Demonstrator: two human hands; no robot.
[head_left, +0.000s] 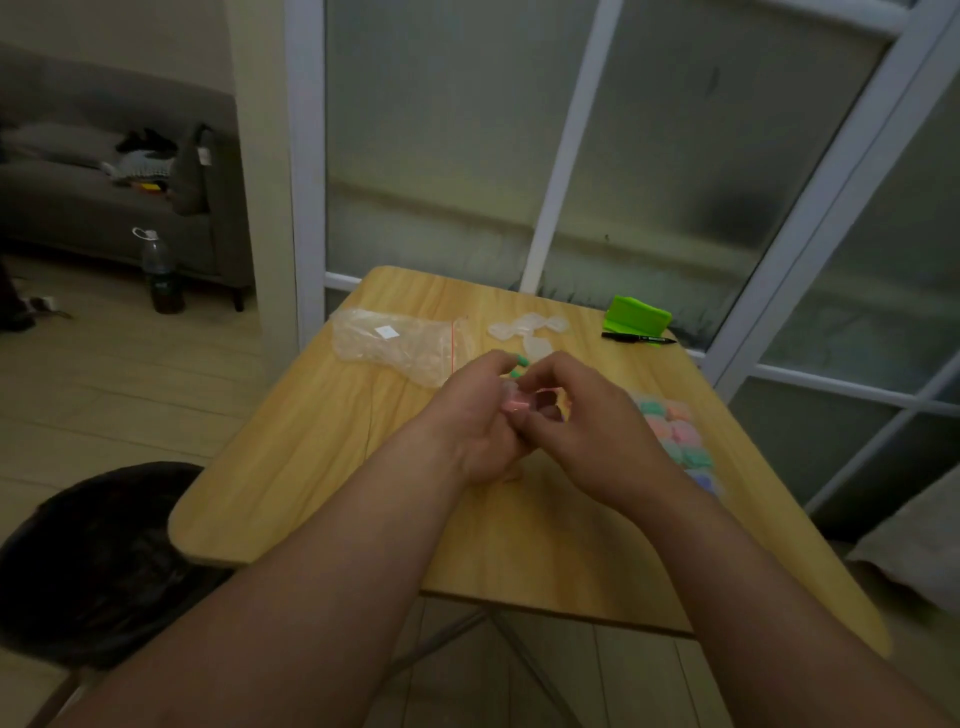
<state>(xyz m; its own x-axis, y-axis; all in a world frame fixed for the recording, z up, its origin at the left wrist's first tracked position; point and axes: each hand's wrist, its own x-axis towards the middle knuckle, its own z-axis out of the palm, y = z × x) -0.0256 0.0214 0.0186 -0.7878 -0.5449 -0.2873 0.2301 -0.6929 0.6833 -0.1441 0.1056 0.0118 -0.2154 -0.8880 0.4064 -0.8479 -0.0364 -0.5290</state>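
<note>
My left hand (475, 421) and my right hand (587, 426) meet above the middle of a small wooden table (322, 467). Together their curled fingers pinch a small pink piece in a clear wrapper (517, 402). Two small green pieces (519, 365) lie on the table just beyond my fingertips. Several pastel pieces, green, pink and purple (675, 436), lie in a cluster to the right of my right hand. A few empty clear wrappers (527, 330) lie further back.
A clear zip bag (395, 340) lies at the table's back left. A green box (638, 315) and a black marker (639, 338) sit at the back right. A black-lined bin (98, 561) stands left of the table. A glass partition rises behind; a bottle (162, 275) stands by a sofa.
</note>
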